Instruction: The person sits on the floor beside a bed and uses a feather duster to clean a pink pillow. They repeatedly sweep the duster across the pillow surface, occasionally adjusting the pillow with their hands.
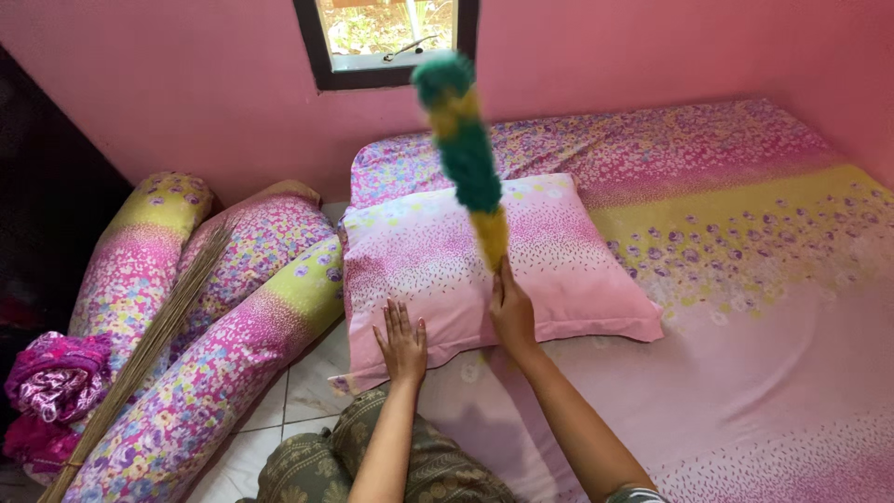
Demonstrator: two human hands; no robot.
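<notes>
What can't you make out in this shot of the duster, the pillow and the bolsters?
Head view only:
- Duster: motion-blurred; its handle is hidden inside the right hand.
- Pillow: part covered by the left hand and the duster.
- Bolsters: lower ends cut by the frame edge, partly behind a stick broom.
- Window: top cropped.

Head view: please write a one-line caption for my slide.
Left hand flat on a pink pillow while the right hand raises a green-and-yellow duster above the mattress.
</notes>
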